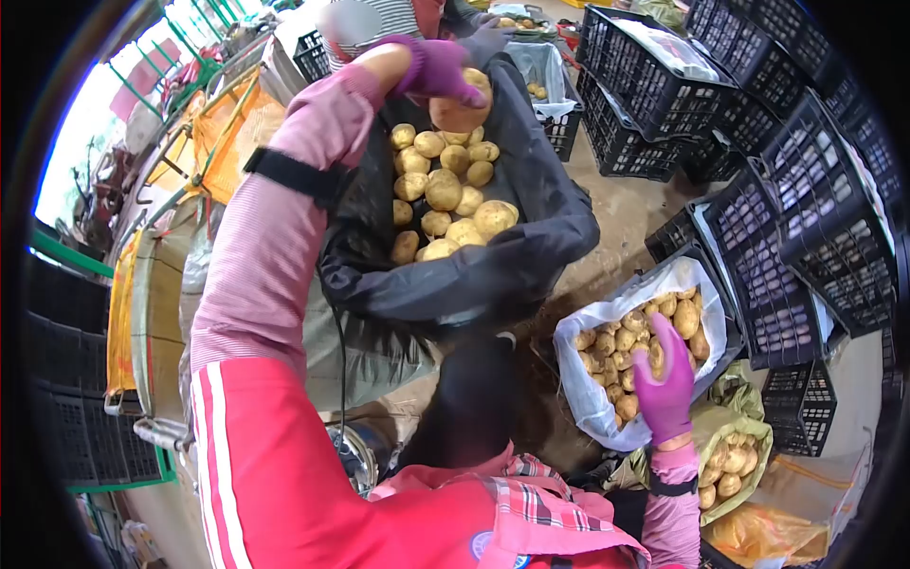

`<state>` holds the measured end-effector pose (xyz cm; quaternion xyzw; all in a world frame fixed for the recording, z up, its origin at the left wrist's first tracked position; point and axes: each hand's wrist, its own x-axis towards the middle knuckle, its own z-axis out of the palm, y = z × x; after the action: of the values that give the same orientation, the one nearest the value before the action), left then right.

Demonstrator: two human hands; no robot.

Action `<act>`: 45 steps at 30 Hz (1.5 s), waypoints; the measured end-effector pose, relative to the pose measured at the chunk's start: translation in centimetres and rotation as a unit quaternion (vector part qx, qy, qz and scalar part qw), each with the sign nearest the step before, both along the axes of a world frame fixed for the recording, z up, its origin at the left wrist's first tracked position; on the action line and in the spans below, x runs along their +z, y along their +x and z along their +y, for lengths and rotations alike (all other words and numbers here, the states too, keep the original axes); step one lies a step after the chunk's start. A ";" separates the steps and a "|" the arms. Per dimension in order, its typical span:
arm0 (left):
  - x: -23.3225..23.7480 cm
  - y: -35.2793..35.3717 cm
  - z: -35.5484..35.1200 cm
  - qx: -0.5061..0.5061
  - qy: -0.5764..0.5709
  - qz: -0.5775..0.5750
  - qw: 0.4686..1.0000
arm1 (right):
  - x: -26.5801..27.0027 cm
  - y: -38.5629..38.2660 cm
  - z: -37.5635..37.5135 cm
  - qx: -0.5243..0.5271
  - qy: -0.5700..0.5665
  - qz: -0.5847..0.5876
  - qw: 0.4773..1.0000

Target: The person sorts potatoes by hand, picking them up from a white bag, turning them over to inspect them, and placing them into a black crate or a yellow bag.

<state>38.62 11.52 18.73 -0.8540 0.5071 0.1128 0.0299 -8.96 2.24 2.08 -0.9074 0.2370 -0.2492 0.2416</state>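
Note:
My left hand, in a purple glove, is closed on a large potato at the far end of a crate lined with black cloth. Loose potatoes lie inside that crate, below the held one. Down at the right, my right hand, also gloved in purple, hovers over or just touches smaller potatoes in a crate with a white plastic liner. Its thumb and fingers are apart, and I see nothing between them.
Black plastic crates are stacked along the right side. A green sack with potatoes stands beside the white-lined crate. Another person is across from me. Large sacks and orange netting line the left.

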 end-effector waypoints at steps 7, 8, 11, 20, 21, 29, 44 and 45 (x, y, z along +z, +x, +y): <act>-5.9 2.4 -4.8 0.030 0.145 0.154 0.977 | 2.8 15.4 3.1 0.209 -0.151 -0.012 0.966; -7.1 2.6 -5.0 0.039 0.161 0.180 0.970 | 1.6 16.0 2.7 0.210 -0.176 -0.007 0.962; -10.1 4.0 -6.0 0.039 0.224 0.231 0.946 | -0.8 16.9 2.1 0.210 -0.215 0.003 0.954; -19.2 6.3 -7.1 0.078 0.141 0.167 0.973 | 0.1 14.4 1.4 0.231 -0.149 -0.003 0.961; -18.0 6.4 -6.6 0.094 0.125 0.195 0.968 | 0.0 13.1 0.9 0.205 -0.139 -0.014 0.969; 1.2 -13.0 -3.5 -0.067 -0.134 0.192 0.970 | -6.9 -4.8 -11.7 -0.147 0.159 -0.100 0.971; -19.7 -35.0 -10.2 -0.048 -0.166 0.501 0.848 | -25.6 -11.6 -7.9 -0.092 0.211 0.499 0.835; -20.3 -34.8 -10.1 -0.055 -0.184 0.505 0.842 | -26.4 -11.6 -7.3 -0.098 0.194 0.510 0.832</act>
<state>3.87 1.43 -1.54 -0.6396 0.5096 0.4310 -0.3814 -20.57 -5.03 -24.28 -0.8120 0.4581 0.2775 0.2317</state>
